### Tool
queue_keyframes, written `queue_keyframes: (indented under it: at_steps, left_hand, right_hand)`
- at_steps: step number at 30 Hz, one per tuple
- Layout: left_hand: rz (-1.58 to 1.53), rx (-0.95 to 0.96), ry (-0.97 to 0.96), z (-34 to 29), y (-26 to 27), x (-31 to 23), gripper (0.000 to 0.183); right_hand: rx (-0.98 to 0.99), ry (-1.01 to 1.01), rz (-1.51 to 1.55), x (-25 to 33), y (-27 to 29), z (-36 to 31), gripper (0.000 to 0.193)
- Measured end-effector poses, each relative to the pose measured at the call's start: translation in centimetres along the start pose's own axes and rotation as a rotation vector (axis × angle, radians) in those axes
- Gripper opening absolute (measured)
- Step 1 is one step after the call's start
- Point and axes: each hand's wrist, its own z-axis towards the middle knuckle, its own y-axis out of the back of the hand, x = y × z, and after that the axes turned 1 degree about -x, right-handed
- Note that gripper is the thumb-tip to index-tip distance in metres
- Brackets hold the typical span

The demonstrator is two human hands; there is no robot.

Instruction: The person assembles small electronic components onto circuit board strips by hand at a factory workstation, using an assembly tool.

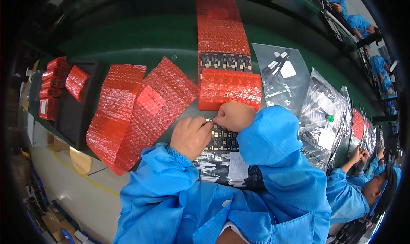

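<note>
A dark circuit board panel (222,140) with pale and gold components lies in front of me. My left hand (191,135) rests at its left side, fingers curled and fingertips together near the far edge. Just right of them, my right hand (235,116) pinches thumb and forefinger over that same edge. Whatever small piece sits between the fingertips is too small to name. Beyond the hands, a red bubble-wrap bag (230,88) lies across a row of black circuit boards (226,61). Nearest my body is a dark plastic bag with white strips and a label (238,165).
Red bubble-wrap bags (164,111) lie to the left, beside a black tray (79,111) and small red wrapped packs (52,84). On the right are a clear bag of black strips (279,73) and several filled plastic bags (322,116). Farther right, a co-worker's hands (358,156) work.
</note>
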Motion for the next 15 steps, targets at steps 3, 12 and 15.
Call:
queue_keyframes:
  at_steps: [3,12,15]
  left_hand:
    - [-0.097,0.030,0.065,0.0,1.5,0.2,0.021]
    - [-0.131,0.295,0.377,-6.9,10.8,-0.3,0.027]
    - [-0.101,0.374,0.295,-8.7,10.0,-1.8,0.029]
  right_hand:
    - [-0.043,0.005,-0.019,0.2,-0.2,-0.6,0.024]
    - [-0.400,0.472,-0.326,2.0,0.6,-7.0,0.026]
    - [-0.377,0.672,-0.076,3.7,2.3,-9.8,0.026]
